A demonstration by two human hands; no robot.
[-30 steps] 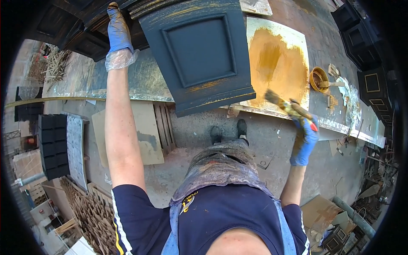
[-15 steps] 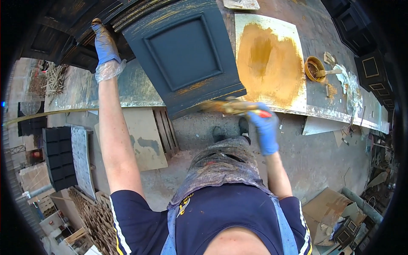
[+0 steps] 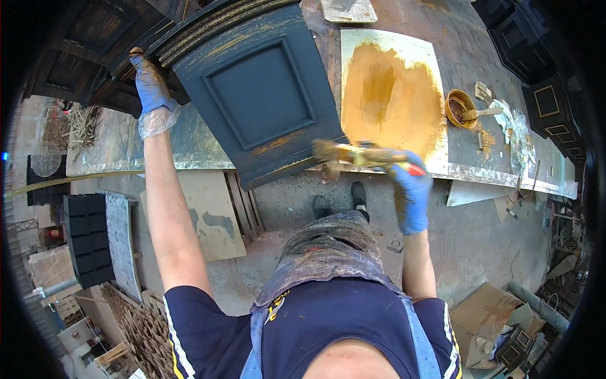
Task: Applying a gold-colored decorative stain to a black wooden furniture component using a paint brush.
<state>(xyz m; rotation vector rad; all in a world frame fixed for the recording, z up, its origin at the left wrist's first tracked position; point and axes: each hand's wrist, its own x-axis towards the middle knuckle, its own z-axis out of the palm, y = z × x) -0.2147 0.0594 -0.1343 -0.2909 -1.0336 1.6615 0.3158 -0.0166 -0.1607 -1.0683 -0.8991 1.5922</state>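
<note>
A dark blue-black wooden cabinet (image 3: 262, 95) with a raised panel frame leans at an angle over the bench's near edge; golden brown streaks mark its mouldings. My left hand (image 3: 153, 88), in a blue glove with brown-stained fingertips, grips the cabinet's far left side, some fingers hidden. In my right hand (image 3: 411, 196), also gloved in blue, is a paintbrush (image 3: 366, 156), its handle red at the end. Motion blurs the bristles, which point left beside the cabinet's lower right corner. Whether they touch it I cannot tell.
On the bench (image 3: 467, 60) lies a white board (image 3: 435, 95) smeared with ochre paint. Right of it stands a yellow tub (image 3: 449, 107) with a wooden-handled brush (image 3: 483, 114), beside crumpled plastic (image 3: 521, 148). Dark cabinets (image 3: 549, 120) stand far right; a cardboard box (image 3: 486, 316) sits lower right.
My right hand and the brush have moved right and slightly nearer, away from the cabinet's bottom edge. My left hand keeps its place on the cabinet; the view has shifted slightly.
</note>
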